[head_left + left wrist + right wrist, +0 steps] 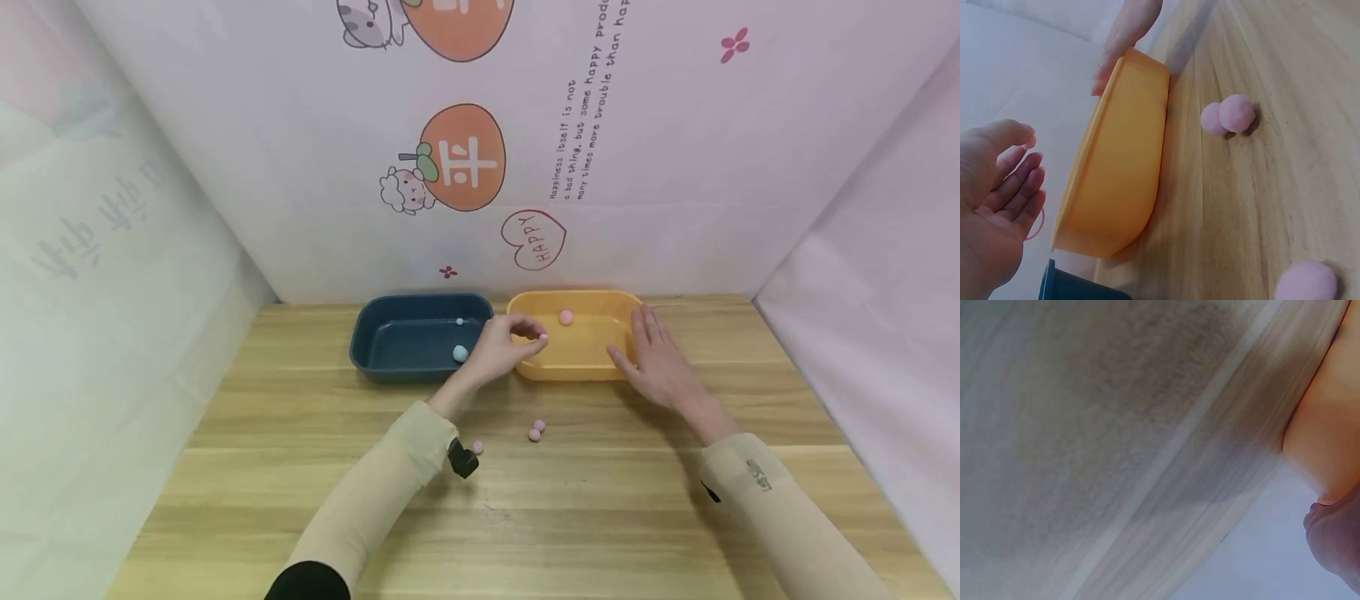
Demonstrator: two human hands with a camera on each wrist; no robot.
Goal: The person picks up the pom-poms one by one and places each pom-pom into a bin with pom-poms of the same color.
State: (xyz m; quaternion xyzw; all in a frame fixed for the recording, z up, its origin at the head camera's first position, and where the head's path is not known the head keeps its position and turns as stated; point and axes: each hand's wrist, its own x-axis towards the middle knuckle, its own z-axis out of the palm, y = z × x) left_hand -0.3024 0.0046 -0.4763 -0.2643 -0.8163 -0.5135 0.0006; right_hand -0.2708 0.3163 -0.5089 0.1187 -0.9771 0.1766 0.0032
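Left hand (501, 344) is pinching a small pink ball (543, 337) between thumb and fingertips, holding it above the left end of a yellow tray (573, 372) on a wood-grain table (600, 517); in the left wrist view, the ball is staying out of sight. Right hand (662, 367), its fingers extended and gripping nothing, is resting on the tray's opposite end, thumb reaching over the near side. Beyond the left hand's fingertips, another pink ball (566, 317) is lying inside the yellow tray, near its far wall. Just left of that hand, a dark blue tray (397, 374) is standing beside the yellow one, carrying a pale blue ball (461, 354) close to the hand and a tinier pale blue ball (460, 322) farther back. Nearer the person than the left hand, two pink balls (534, 435) are sitting against each other on the table, while a lone pink ball (477, 447) is lying apart, beside the black device (463, 460) on the left cream sleeve (367, 500). Behind both hands, a white backdrop (300, 167) is displaying orange cartoon prints (480, 154) and a red heart outline (534, 240) lettered "HAPPY."
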